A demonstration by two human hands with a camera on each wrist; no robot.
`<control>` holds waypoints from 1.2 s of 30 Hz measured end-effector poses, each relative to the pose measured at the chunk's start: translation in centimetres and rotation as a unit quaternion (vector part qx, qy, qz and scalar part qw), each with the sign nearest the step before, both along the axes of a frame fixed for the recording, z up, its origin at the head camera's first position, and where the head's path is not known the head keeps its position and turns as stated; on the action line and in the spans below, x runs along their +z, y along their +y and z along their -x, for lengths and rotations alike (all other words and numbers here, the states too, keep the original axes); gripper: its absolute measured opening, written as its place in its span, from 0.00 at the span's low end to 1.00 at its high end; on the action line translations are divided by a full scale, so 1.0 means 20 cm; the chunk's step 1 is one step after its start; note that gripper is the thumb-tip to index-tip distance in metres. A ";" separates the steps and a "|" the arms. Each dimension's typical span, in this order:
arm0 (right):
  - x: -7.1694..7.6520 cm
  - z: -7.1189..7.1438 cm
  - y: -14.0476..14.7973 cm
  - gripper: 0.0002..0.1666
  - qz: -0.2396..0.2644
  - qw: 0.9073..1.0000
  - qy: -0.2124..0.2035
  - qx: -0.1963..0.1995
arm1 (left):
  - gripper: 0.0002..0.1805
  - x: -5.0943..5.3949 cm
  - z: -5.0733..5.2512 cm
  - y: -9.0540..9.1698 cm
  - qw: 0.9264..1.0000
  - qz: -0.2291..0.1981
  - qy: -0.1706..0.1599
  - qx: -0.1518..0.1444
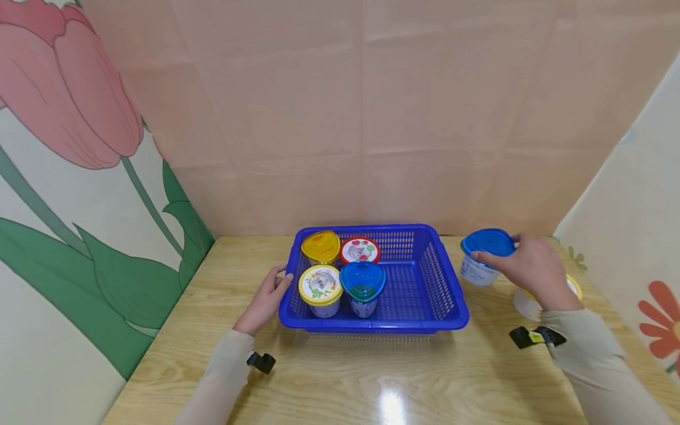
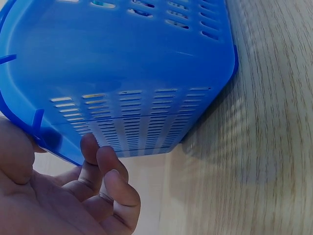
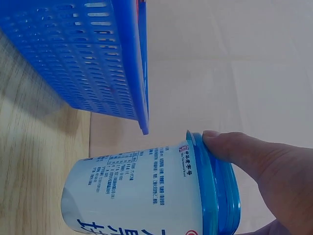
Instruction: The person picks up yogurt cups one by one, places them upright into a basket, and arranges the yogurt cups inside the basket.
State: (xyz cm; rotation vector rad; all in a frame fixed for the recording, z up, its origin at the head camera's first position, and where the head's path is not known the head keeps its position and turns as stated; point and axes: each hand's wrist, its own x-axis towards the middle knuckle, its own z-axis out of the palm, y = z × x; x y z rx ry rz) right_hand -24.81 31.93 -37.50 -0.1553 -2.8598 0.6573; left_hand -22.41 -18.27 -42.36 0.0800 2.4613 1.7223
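A blue plastic basket with slotted walls stands on the table. My left hand grips its left rim, thumb over the top and fingers curled beneath, beside the outer wall. Inside, on the left half, are a tub with a yellow lid, a red-rimmed tub, a yellow-rimmed tub and a tub with a blue lid. To the right of the basket, my right hand holds another blue-lidded white tub by its lid. Whether its base touches the table is unclear.
Partly behind my right wrist, a yellow-rimmed white tub rests on the wooden table. A plain pinkish sheet hangs behind the table. Flower-printed panels flank it on both sides.
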 end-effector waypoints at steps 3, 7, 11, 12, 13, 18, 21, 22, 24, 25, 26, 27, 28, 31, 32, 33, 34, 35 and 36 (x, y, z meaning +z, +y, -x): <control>0.01 0.00 -0.01 0.65 -0.001 1.000 -0.005 -0.001 | 0.28 0.00 0.00 0.00 1.000 0.002 0.001 0.000; 0.02 0.00 -0.02 0.65 -0.003 1.000 -0.008 -0.003 | 0.28 0.00 0.00 0.00 1.000 0.001 0.000 -0.001; 0.03 0.00 -0.03 0.65 -0.009 1.000 -0.008 -0.004 | 0.28 -0.04 0.03 -0.01 1.000 -0.001 -0.003 -0.003; 0.03 -0.01 -0.03 0.66 -0.010 1.000 -0.008 -0.005 | 0.29 -0.05 0.04 -0.01 1.000 -0.001 -0.003 -0.003; 0.03 -0.01 -0.03 0.66 -0.011 1.000 -0.007 -0.004 | 0.29 -0.08 0.05 -0.02 1.000 -0.001 -0.002 -0.002; 0.05 -0.01 -0.05 0.65 -0.014 1.000 0.009 0.001 | 0.29 -0.17 0.10 -0.03 1.000 -0.005 0.006 0.007; 0.07 -0.01 -0.06 0.64 -0.014 1.000 0.020 0.005 | 0.28 -0.19 0.10 -0.04 1.000 -0.005 0.014 0.010; 0.07 -0.01 -0.06 0.64 -0.014 1.000 0.021 0.005 | 0.28 -0.19 0.10 -0.04 1.000 -0.005 0.016 0.011; 0.08 -0.01 -0.07 0.65 -0.012 1.000 0.021 0.003 | 0.27 -0.19 0.10 -0.04 1.000 -0.004 0.021 0.013; 0.09 -0.01 -0.07 0.65 -0.011 1.000 0.021 0.002 | 0.27 -0.19 0.10 -0.03 1.000 -0.004 0.023 0.013; 0.09 -0.01 -0.07 0.65 -0.010 1.000 0.023 0.001 | 0.27 -0.19 0.10 -0.03 1.000 -0.005 0.024 0.014; 0.10 -0.01 -0.08 0.66 -0.009 1.000 0.024 0.000 | 0.27 -0.19 0.10 -0.03 1.000 -0.004 0.027 0.014; 0.10 -0.02 -0.08 0.65 -0.009 1.000 0.026 0.000 | 0.27 -0.18 0.10 -0.03 1.000 -0.003 0.028 0.014; 0.11 -0.02 -0.09 0.65 -0.008 1.000 0.031 0.001 | 0.27 -0.18 0.10 -0.03 0.999 0.002 0.030 0.013; 0.11 -0.02 -0.09 0.66 -0.006 1.000 0.030 0.000 | 0.27 -0.18 0.09 -0.03 0.999 0.004 0.030 0.013; 0.12 -0.03 -0.09 0.66 -0.004 1.000 0.027 -0.002 | 0.27 -0.18 0.09 -0.03 0.999 0.006 0.030 0.014; 0.12 -0.03 -0.10 0.66 -0.003 1.000 0.027 -0.003 | 0.27 -0.18 0.09 -0.03 0.999 0.006 0.029 0.015; 0.13 -0.03 -0.10 0.66 0.000 1.000 0.026 -0.005 | 0.27 -0.19 0.09 -0.03 0.999 0.007 0.029 0.014; 0.13 -0.03 -0.11 0.67 0.003 1.000 0.024 -0.007 | 0.28 -0.19 0.09 -0.03 0.999 0.008 0.030 0.013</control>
